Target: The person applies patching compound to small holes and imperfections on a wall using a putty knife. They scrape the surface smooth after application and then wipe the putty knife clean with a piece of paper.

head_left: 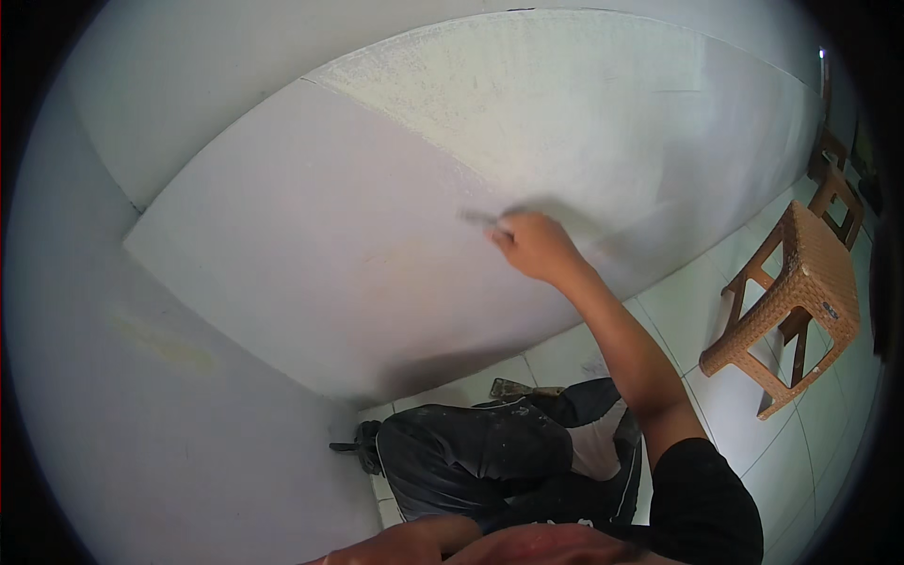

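Observation:
My right hand point(539, 247) is closed, raised in front of a pale wall panel point(377, 226). A small dark grey tool point(478, 218), smeared by motion, sticks out from its fingers towards the left; its exact kind does not show. Beside the hand, the panel changes from smooth lilac-grey to a rougher, pale greenish-white patch point(527, 104) at the upper right. The tool is close to the border between the two; whether it touches the surface I cannot tell. Of my left arm only a piece point(405, 541) shows at the lower edge, and its hand is out of view.
A brown woven-pattern plastic stool point(800, 282) stands on the tiled floor point(744, 424) to the right. My bent legs point(471, 443) in dark trousers are below the panel. A small stained flat object point(509, 388) lies by them. Another wall point(188, 414) meets the panel at left.

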A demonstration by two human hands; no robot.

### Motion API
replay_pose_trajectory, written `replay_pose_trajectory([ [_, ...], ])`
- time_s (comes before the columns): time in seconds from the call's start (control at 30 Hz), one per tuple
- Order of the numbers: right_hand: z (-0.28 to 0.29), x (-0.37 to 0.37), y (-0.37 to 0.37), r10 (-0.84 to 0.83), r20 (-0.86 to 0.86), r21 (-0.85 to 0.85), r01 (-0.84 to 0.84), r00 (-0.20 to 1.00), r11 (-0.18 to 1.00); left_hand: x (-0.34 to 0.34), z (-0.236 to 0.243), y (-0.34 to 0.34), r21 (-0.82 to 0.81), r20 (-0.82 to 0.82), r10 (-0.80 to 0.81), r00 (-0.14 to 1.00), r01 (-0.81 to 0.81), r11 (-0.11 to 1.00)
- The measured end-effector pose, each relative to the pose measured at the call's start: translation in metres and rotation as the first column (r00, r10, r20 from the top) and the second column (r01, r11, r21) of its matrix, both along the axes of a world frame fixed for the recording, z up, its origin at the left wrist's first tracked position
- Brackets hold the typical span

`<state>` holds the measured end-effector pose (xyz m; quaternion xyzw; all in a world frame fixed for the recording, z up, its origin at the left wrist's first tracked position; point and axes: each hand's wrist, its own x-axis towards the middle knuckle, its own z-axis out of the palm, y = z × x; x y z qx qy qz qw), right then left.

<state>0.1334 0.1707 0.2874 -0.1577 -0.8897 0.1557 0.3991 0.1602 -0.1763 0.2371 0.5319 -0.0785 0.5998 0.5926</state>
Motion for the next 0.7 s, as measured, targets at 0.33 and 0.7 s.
replay_pose_trajectory([
  [0.33,0.037,0.01,-0.011,-0.105,0.006,-0.312,0.102,0.994,0.945,-0.002,-0.007,-0.002,-0.023,0.006,-0.001,1.0,0.001,1.0],
  [0.7,0.052,0.015,-0.009,-0.08,0.038,-0.341,0.088,0.996,0.936,-0.004,0.002,-0.012,0.026,-0.034,-0.008,0.999,0.009,1.0],
])
